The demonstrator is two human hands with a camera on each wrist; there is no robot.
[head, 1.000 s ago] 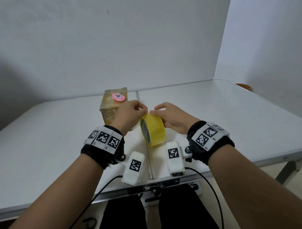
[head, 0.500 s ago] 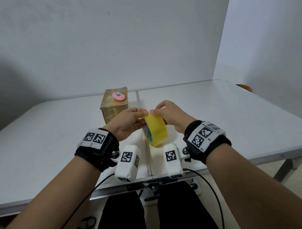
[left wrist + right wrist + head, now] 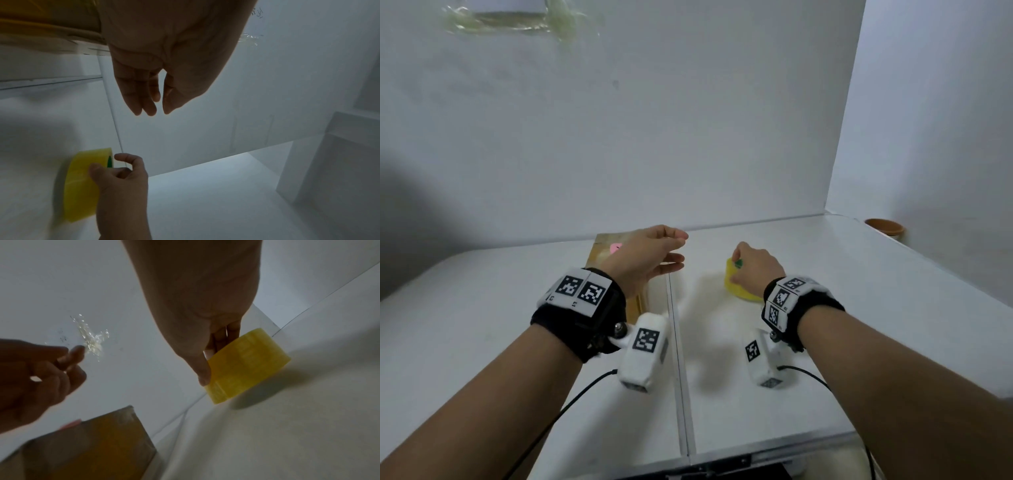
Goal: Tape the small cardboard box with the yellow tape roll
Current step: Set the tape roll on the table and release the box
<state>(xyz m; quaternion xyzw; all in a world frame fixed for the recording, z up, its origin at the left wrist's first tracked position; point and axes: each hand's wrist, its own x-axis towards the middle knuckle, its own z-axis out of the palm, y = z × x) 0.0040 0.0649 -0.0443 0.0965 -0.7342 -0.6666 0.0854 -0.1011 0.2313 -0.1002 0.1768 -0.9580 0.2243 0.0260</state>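
The box (image 3: 619, 270) sits on the left half of the desk (image 3: 482, 342), toward the back edge and just beside the centre seam. It is brown cardboard with glossy tape already on its faces and a pink sticker (image 3: 615, 246) on top. By its look it is light and stiff, with walls that would dent under a hard squeeze, and the taped faces are probably slick. The safest hold is likely across two opposite sides near the corners, where the card is stiffest.

The left hand (image 3: 647, 257) hovers above the box, partly hiding it from the head camera. Its grip is apart: fingers relaxed and loosely extended, thumb near the fingertips (image 3: 144, 107), holding nothing that shows. A thin tape strip between them cannot be ruled out, as the frames are too dim to tell.

Right of the seam, toward the back edge, the roll (image 3: 739, 284) stands tilted with one rim on the desk. The right hand (image 3: 755, 267) is clamped on it, thumb (image 3: 202, 369) on the outer yellow face and fingers through the core. The roll is a rigid ring, likely moderate in weight, smooth outside and sticky at any free end. A hold through the core, as here, should keep it from rolling.

At the far right edge a brown rim (image 3: 885, 226) shows.
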